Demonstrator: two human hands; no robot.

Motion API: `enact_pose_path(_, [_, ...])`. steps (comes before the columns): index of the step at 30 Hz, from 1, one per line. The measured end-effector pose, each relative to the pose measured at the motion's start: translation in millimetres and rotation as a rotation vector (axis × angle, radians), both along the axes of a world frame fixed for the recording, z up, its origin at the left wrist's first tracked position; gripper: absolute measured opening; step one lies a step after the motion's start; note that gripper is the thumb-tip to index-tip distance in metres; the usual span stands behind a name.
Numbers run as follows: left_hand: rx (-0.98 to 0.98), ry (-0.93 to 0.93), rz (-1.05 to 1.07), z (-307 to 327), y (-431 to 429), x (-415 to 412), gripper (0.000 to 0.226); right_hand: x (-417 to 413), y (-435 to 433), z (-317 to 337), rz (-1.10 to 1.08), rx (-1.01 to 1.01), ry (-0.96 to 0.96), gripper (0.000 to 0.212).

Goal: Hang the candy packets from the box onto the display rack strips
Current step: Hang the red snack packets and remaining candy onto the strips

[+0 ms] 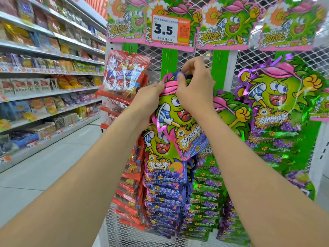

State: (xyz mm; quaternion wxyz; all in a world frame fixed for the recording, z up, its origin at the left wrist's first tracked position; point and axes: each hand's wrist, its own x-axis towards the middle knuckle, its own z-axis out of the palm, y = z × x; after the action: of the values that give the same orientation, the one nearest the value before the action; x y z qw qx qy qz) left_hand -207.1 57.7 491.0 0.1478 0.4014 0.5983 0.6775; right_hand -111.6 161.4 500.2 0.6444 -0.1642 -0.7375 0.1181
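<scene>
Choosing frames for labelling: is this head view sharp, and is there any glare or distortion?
Head view: held packet, left hand and right hand sharp; foil glare on the green packets at right; shelves at left soft and bowed by the wide lens.

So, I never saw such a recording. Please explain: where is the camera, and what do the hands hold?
There is no machine here: a person wears one wide-angle camera on the head, so the single picture looks forward and down along both bare arms. It is a shop aisle. The left hand and the right hand together hold a shiny green-and-pink candy packet with a cartoon face, raised to the bright green plastic strip on a white wire-mesh display rack. The right hand pinches its top. Similar purple-bottomed packets already hang below, and red foil packets hang to the left. The box is not in view.
</scene>
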Motion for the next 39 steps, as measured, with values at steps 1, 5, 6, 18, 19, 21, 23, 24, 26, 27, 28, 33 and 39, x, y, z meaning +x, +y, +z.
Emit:
enact_pose_path(1, [-0.008, 0.024, 0.011, 1, 2, -2, 0.051, -1, 0, -1, -0.022, 0.006, -0.002, 0.012])
enact_pose_path(5, [0.022, -0.054, -0.011, 1, 7, -2, 0.046, -2, -1, 0, -0.068, 0.016, -0.02, 0.011])
enact_pose_path(6, [0.016, -0.028, -0.006, 2, 6, 0, 0.033, -2, 0, 1, -0.066, 0.014, -0.027, 0.011])
enact_pose_path(18, [0.028, 0.285, 0.074, -21, 4, 3, 0.031, 7, 5, -31, -0.033, -0.003, -0.12, 0.022])
enact_pose_path(19, [0.051, 0.388, 0.164, -26, 5, 4, 0.026, 8, 7, -36, -0.026, -0.013, -0.131, 0.023])
enact_pose_path(21, [0.114, 0.606, 0.342, -38, 7, 1, 0.025, 12, 12, -45, -0.03, -0.022, -0.164, 0.023])
enact_pose_path(23, [0.191, 0.754, 0.441, -51, 7, -2, 0.035, 16, 14, -51, -0.071, -0.021, -0.209, 0.025])
enact_pose_path(24, [0.214, 0.823, 0.468, -57, 7, -3, 0.04, 17, 14, -53, -0.098, -0.022, -0.224, 0.026])
enact_pose_path(26, [0.23, 0.971, 0.513, -66, 6, -2, 0.047, 18, 12, -52, -0.123, -0.051, -0.247, 0.028])
enact_pose_path(27, [0.239, 1.061, 0.543, -71, 5, 0, 0.047, 18, 11, -51, -0.12, -0.087, -0.26, 0.029])
enact_pose_path(28, [0.248, 1.141, 0.571, -76, 4, 0, 0.046, 18, 11, -51, -0.109, -0.127, -0.275, 0.03])
enact_pose_path(33, [0.123, 1.227, 0.706, -119, -12, 3, 0.035, 21, 7, -57, -0.135, -0.104, -0.324, 0.037])
enact_pose_path(39, [-0.114, 1.053, 0.833, -180, -32, -4, 0.049, 23, -16, -86, -0.542, 0.182, -0.362, 0.068])
